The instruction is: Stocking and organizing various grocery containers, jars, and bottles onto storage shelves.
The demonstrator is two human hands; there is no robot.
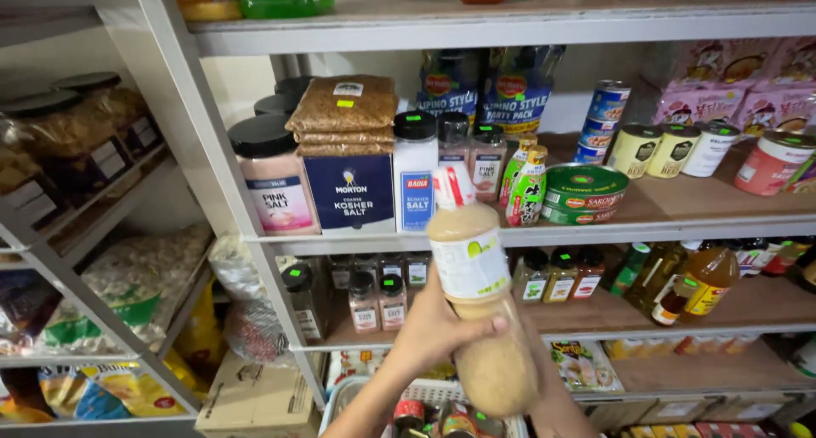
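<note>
A person stands before grey metal pantry shelves [510, 23], holding up a tall plastic bottle of creamy beige dressing [480, 293] near the centre of the view. The left hand [438, 327] wraps the bottle's middle from the eight o'clock side, thumb pressed across the front. The right hand is mostly hidden behind the bottle at five o'clock; only the forearm shows, so its grip cannot be told. The bottle tilts slightly, its white and red cap [450, 187] toward twelve o'clock, just in front of a blue salt box [350, 191] and a white salt canister [415, 176]. A basket [442, 394] of jars sits below at six o'clock. Judged from the one-handed hold, the bottle could slip down onto the jars, or its cap could knock the shelved goods.
</note>
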